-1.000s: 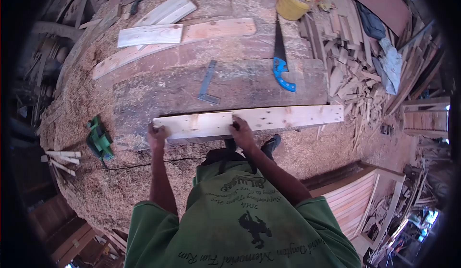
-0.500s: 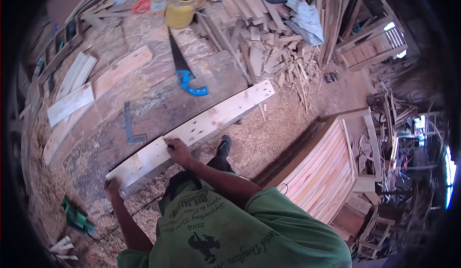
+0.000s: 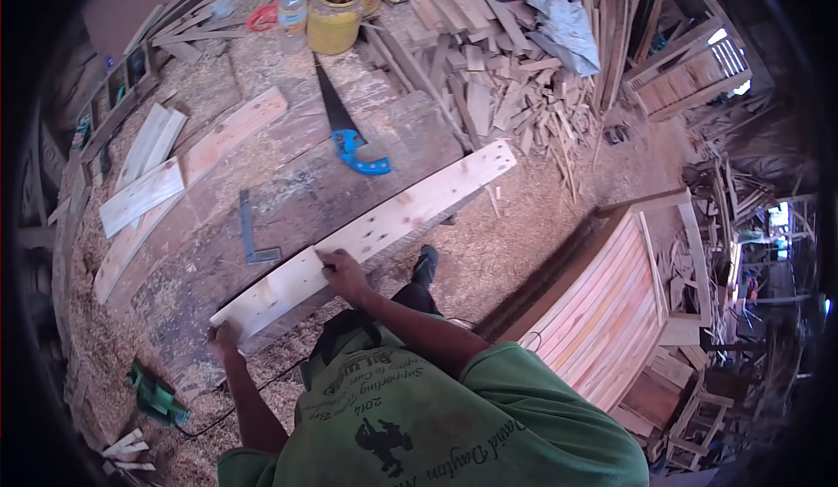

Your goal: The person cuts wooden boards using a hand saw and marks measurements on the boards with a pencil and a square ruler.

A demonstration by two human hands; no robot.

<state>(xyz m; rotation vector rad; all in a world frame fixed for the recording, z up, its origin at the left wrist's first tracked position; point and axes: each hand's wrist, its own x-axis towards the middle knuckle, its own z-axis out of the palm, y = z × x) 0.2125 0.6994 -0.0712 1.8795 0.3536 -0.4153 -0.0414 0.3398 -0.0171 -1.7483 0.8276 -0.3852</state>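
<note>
A short pale board (image 3: 275, 293) lies along the near edge of the workbench, in line with a long knotty board (image 3: 410, 209). Whether the short one overlaps the long one or butts against it, I cannot tell. My left hand (image 3: 224, 339) grips the short board's left end. At its other end, by the seam between the boards, my right hand (image 3: 347, 277) is closed on it; a small dark spot shows at these fingers, too small to name. Just beyond the boards rest a metal try square (image 3: 248, 229) and a blue-handled handsaw (image 3: 351, 148).
Loose planks (image 3: 144, 195) lie on the bench at left. A yellow bucket (image 3: 333, 20) and a bottle (image 3: 292, 17) stand at the back. Offcuts (image 3: 497, 94) are heaped beyond. A green power tool (image 3: 155, 397) with a cord sits lower left; a slatted wooden panel (image 3: 594, 291) stands at right.
The whole view has shifted, so everything appears slightly farther right. Both hands keep their places on the short board, which has not visibly moved on the bench.
</note>
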